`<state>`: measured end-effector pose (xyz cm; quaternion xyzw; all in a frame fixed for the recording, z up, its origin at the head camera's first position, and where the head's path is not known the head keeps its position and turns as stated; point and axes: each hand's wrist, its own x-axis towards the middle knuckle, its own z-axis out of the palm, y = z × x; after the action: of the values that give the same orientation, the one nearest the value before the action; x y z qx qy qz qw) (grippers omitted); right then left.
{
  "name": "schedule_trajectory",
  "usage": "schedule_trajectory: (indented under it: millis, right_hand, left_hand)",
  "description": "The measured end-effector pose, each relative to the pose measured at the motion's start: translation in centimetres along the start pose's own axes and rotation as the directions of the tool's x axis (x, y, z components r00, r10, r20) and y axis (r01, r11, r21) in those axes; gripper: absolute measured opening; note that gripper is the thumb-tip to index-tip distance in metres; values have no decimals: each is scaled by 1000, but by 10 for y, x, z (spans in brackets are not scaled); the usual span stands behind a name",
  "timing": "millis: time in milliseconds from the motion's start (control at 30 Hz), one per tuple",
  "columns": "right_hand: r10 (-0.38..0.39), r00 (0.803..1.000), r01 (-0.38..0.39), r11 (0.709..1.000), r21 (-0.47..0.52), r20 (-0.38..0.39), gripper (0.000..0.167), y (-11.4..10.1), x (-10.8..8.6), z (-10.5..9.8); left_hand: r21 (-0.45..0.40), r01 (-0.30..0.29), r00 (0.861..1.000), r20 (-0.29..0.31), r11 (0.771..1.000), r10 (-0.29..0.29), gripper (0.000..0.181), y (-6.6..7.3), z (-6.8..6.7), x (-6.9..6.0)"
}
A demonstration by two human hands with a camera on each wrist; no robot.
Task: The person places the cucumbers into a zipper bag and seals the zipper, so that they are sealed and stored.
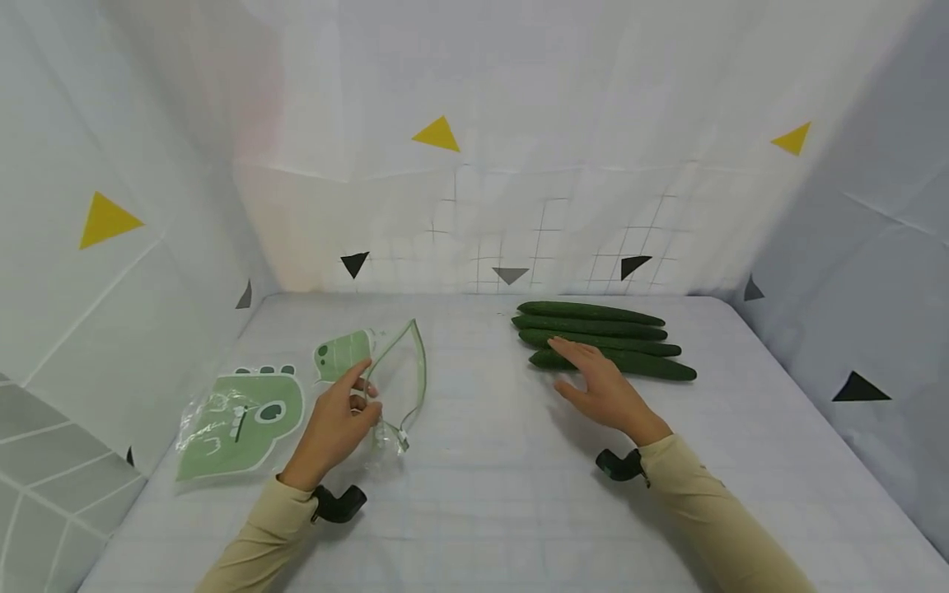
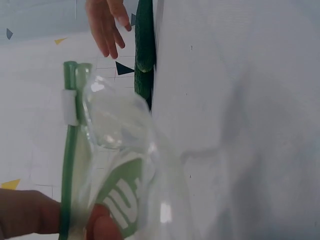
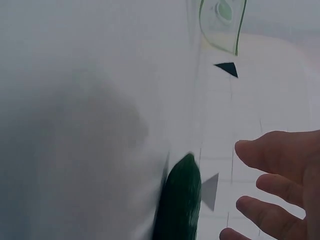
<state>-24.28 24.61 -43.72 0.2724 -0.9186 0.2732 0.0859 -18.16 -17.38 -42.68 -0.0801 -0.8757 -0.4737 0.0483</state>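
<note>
In the head view, my left hand (image 1: 334, 424) pinches the rim of a clear zip bag (image 1: 424, 362) between thumb and fingers. The bag's mouth forms an upright loop facing right. A white slider (image 2: 69, 107) sits on its green zip strip in the left wrist view. Green dinosaur prints (image 1: 278, 441) spread out left of the hand; whether all belong to this one bag, I cannot tell. My right hand (image 1: 604, 391) hovers with spread fingers over the nearest cucumber (image 1: 652, 366); contact is unclear in the head view, while the right wrist view shows a gap between them.
Several dark green cucumbers (image 1: 593, 324) lie side by side at the back right of the white table (image 1: 482, 511). White cloth walls (image 1: 593, 91) with yellow and black triangles enclose the back and both sides. A black wrist device (image 1: 619, 465) is strapped at each sleeve.
</note>
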Motion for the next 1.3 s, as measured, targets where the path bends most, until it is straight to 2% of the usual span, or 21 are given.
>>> schedule_trajectory:
  millis: [200, 533, 867, 1100, 1300]
  right_hand:
    - [59, 998, -61, 997, -44, -37, 70, 25, -19, -21]
    - [120, 991, -125, 989, -75, -60, 68, 47, -29, -52]
    - [168, 985, -171, 981, -90, -38, 63, 68, -34, -63]
    - [255, 967, -253, 960, -121, -5, 61, 86, -40, -69]
    - [292, 956, -290, 946, -142, -7, 60, 98, -44, -68]
  left_hand:
    - [6, 20, 1000, 9, 1000, -20, 68, 3, 1, 1]
    - [18, 20, 1000, -3, 1000, -20, 68, 2, -1, 0]
    - [16, 26, 1000, 0, 1000, -26, 68, 1, 0, 1]
    - [11, 23, 1000, -1, 1000, -23, 68, 1, -1, 0]
    - [18, 6, 1000, -7, 1000, -6, 67, 0, -1, 0]
